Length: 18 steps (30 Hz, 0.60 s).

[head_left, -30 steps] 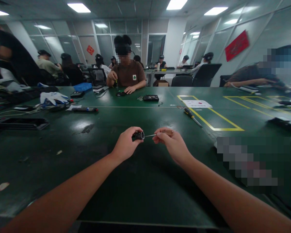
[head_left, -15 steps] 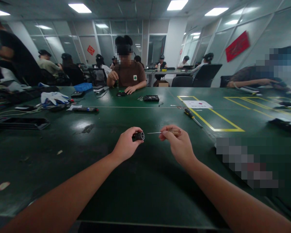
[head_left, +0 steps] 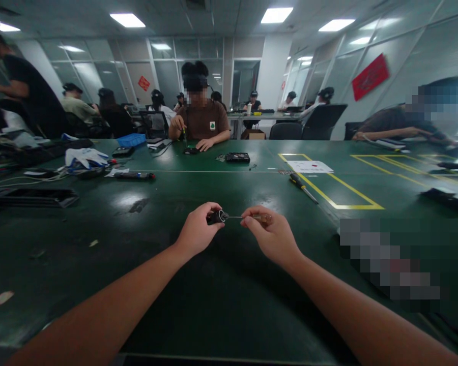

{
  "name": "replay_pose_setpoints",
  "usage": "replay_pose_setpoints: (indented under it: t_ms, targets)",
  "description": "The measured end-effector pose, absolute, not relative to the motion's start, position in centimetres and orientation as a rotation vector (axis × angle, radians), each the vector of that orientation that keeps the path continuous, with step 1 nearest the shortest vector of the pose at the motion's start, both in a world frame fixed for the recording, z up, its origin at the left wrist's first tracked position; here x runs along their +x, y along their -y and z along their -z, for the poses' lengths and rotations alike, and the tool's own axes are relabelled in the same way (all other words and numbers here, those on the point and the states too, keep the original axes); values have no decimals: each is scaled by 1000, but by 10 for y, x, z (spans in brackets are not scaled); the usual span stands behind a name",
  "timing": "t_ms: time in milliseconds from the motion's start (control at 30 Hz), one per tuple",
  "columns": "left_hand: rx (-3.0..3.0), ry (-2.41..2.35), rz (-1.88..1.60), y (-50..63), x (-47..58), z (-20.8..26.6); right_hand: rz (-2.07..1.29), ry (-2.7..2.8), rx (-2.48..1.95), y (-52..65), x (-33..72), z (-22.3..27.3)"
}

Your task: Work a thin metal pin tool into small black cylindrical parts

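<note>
Closed around a short black cylindrical part, my left hand keeps its ringed round end turned to the right. My right hand pinches a screwdriver by its amber, see-through handle, the thin shaft level and pointing left. The shaft's tip meets the ringed end of the cylinder; whether it sits in a screw is too small to tell. Both hands are above the green table. Farther right on the table lies a second screwdriver with a black and yellow handle.
A pixelated object lies right of my right forearm. White gloves, a black pen-like tool and a blue tray are at the left. Across the table a person in a brown shirt works near a black case.
My right hand has moved left, bringing the screwdriver's tip from a small gap up to the end of the black cylinder. My left hand stays nearly in place, still gripping the cylinder.
</note>
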<state>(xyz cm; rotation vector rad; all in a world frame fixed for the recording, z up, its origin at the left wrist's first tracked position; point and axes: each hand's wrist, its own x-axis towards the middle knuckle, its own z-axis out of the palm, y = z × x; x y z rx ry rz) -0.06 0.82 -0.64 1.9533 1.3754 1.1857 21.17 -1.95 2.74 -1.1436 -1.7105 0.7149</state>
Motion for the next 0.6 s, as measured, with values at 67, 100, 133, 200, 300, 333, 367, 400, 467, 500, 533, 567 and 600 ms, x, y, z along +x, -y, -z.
replay_pose_setpoints:
  t_ms: [67,100,133,200,300,333,367,400,467,500,533,567,600]
  targets:
    - [1942,-1377,-1174,-8,-1,6,-739,1687,-1141,20,211,-29]
    - [1934,-1379,-1170,-8,-1,6,-746,1673,-1140,20,211,-29]
    - [1926,-1382,-1168,-8,-1,6,-749,1658,-1139,19,211,-30]
    - [1910,-1392,-1164,-9,-2,7,-744,1632,-1146,19,211,-32]
    - [1892,-1422,-1156,-11,-3,8,-727,1611,-1161,18,213,-34]
    - [1898,-1432,-1147,-12,-4,8,-719,1608,-1162,18,214,-34]
    - [1911,-1444,-1138,-12,-5,8,-708,1605,-1161,18,215,-34]
    - [1932,-1455,-1125,-12,-5,8,-696,1601,-1157,17,216,-35]
    - [1986,-1476,-1086,-12,-6,6,-673,1580,-1150,17,218,-36]
    - [2013,-1482,-1060,-11,-6,5,-665,1560,-1145,16,219,-37]
    - [2038,-1482,-1031,-10,-5,4,-658,1536,-1139,16,220,-39]
    - [2059,-1476,-999,-8,-4,3,-646,1512,-1134,15,221,-40]
    - [2076,-1466,-967,-7,-2,2,-632,1489,-1132,15,222,-41]
